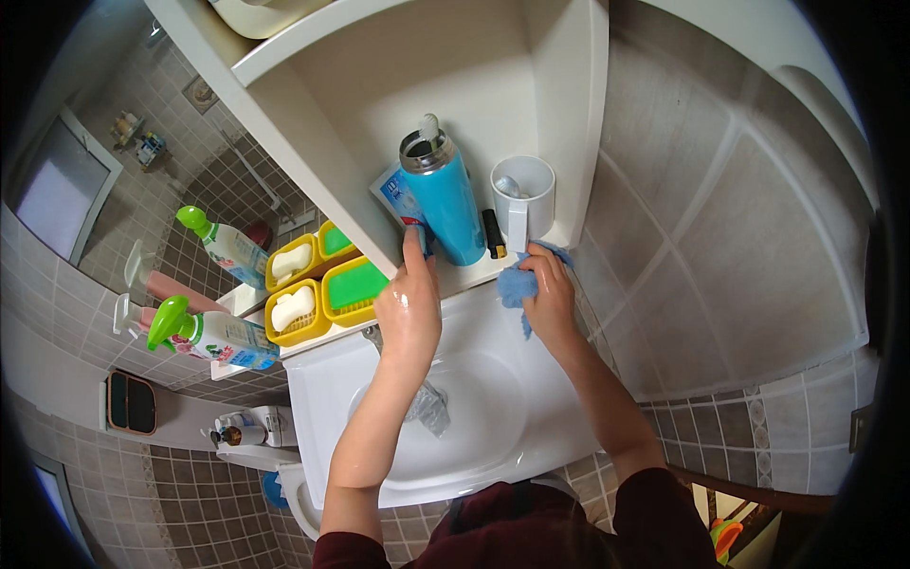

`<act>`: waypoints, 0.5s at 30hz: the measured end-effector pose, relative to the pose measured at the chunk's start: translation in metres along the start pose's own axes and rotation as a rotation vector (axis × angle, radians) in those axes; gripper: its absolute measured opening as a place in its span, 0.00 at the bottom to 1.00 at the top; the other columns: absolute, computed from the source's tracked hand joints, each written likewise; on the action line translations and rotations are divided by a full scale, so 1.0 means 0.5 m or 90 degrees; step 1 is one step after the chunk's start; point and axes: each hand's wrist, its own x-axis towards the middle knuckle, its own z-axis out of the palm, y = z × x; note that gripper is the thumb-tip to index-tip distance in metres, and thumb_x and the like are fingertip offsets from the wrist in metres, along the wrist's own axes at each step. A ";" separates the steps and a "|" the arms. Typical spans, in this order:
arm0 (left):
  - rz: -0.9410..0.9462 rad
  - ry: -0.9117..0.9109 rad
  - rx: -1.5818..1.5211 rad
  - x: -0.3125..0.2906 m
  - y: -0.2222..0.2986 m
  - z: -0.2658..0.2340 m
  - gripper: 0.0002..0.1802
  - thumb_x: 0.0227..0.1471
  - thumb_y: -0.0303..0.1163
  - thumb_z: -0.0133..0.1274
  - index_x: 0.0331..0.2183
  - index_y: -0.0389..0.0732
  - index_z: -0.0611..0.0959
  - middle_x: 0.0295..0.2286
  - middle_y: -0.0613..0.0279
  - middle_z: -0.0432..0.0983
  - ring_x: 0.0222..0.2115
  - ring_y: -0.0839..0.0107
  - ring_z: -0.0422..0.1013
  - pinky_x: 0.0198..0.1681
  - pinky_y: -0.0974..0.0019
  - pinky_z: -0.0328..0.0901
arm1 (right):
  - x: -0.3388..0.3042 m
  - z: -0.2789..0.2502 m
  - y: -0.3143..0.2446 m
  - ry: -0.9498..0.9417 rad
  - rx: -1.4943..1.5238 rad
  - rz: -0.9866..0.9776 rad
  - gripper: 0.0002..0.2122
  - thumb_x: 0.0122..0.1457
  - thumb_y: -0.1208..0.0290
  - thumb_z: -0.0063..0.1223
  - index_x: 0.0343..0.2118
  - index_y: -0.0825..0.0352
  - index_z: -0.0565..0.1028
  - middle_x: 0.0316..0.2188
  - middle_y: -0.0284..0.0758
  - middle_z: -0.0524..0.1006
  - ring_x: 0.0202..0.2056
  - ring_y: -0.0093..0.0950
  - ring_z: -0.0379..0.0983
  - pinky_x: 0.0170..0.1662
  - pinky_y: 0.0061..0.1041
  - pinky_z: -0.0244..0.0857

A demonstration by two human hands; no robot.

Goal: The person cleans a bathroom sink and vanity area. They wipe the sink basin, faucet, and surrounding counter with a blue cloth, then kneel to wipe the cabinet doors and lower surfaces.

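Note:
My right hand (548,292) is closed on a light blue cloth (515,285), bunched at the shelf's front edge below a white mug (523,194). My left hand (413,302), wet and shiny, reaches into the shelf. Its fingers close on the lower end of a flat blue-and-white packet (395,192) with a red patch, leaning behind a blue thermos flask (445,204). The flask stands without a lid, and a pale, rounded tip pokes out of its mouth. Between flask and mug is a small black item (494,234), possibly a lighter.
Below is a white washbasin (474,398) with a tap (373,335) and a crumpled clear-grey thing (431,412). Yellow soap dishes (296,321) and a green-topped spray bottle (204,332) line the ledge at left, before a mirror (171,123). A tiled wall (720,237) bounds the right.

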 end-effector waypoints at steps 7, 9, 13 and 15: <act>0.034 -0.008 -0.015 -0.006 -0.008 -0.005 0.14 0.52 0.28 0.49 0.41 0.38 0.67 0.20 0.49 0.74 0.19 0.51 0.71 0.19 0.54 0.65 | -0.032 0.035 -0.010 0.018 0.037 0.004 0.10 0.42 0.86 0.51 0.30 0.69 0.69 0.47 0.43 0.69 0.46 0.44 0.66 0.47 0.33 0.61; 0.030 -0.004 -0.045 -0.010 -0.006 0.008 0.12 0.52 0.28 0.49 0.38 0.38 0.68 0.20 0.49 0.74 0.19 0.51 0.71 0.19 0.54 0.64 | -0.053 0.059 -0.022 0.028 0.068 -0.009 0.10 0.42 0.86 0.51 0.30 0.69 0.69 0.49 0.43 0.67 0.47 0.44 0.65 0.48 0.33 0.61; 0.067 0.001 -0.038 -0.019 -0.002 0.011 0.09 0.51 0.28 0.50 0.34 0.39 0.68 0.21 0.51 0.74 0.20 0.51 0.71 0.19 0.54 0.64 | -0.060 0.075 -0.045 0.011 0.049 -0.004 0.13 0.39 0.87 0.54 0.30 0.67 0.71 0.49 0.40 0.66 0.48 0.42 0.65 0.47 0.34 0.63; 0.086 0.012 -0.028 -0.020 -0.008 0.017 0.08 0.51 0.28 0.50 0.34 0.39 0.69 0.21 0.51 0.73 0.20 0.51 0.71 0.20 0.54 0.63 | -0.058 0.070 -0.017 -0.010 0.026 -0.025 0.13 0.39 0.87 0.54 0.30 0.67 0.71 0.49 0.40 0.66 0.48 0.42 0.66 0.47 0.34 0.63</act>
